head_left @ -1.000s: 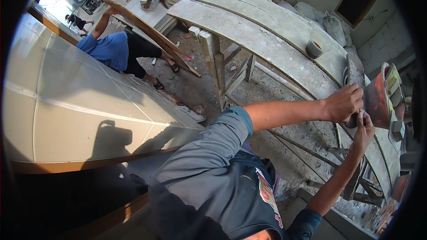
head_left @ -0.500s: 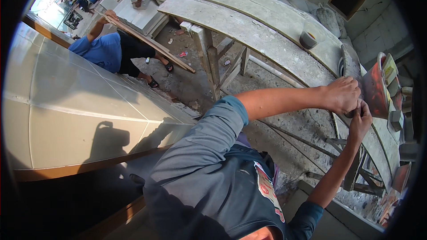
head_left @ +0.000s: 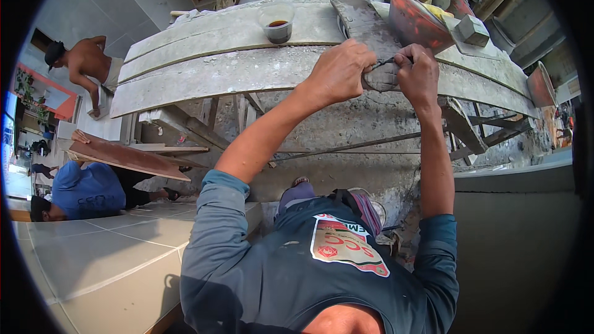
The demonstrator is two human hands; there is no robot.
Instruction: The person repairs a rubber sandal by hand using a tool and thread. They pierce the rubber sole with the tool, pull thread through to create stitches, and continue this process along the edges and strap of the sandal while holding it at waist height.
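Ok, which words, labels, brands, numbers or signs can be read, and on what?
Dark shirt: red-and-tan chest print with large, legible lettering, wording withheld; its smallest print too small to read.
Co-worker's blue shirt: faint dark lettering, too blurred to read.
Elsewhere: nothing readable.

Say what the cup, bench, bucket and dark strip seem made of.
Cup: clear plastic or glass, smooth and see-through. Bench: probably wood, rough and dusty, in long boards. Bucket: likely plastic, scuffed red, thin-rimmed. Strip: dark, too small to tell.
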